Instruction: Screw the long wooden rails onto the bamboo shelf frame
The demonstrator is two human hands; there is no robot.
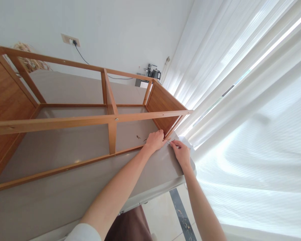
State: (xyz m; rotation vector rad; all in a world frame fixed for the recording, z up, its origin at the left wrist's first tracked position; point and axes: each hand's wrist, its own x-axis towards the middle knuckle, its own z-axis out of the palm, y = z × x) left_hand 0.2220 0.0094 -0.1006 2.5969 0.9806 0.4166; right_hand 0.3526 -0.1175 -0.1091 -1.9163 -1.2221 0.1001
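A wooden frame (112, 117) with solid end panels and a middle divider rests on the grey tabletop (150, 170). My left hand (155, 140) is closed around its near lower right corner, the fingers bent over the bottom rail. Just outside that corner, my right hand (181, 153) pinches a thin metal rod (169, 142) that points at the corner. The rod looks like a hex key, but it is too small to be sure. Small loose screw-like pieces (138, 137) lie inside the right bay, left of my left hand.
White curtains (240, 100) hang close along the table's right side. A dark kettle (155, 74) stands behind the frame, and a cord (81, 56) runs from the wall socket (70, 39). A bundle of straw-like strips (31, 60) lies at the back left.
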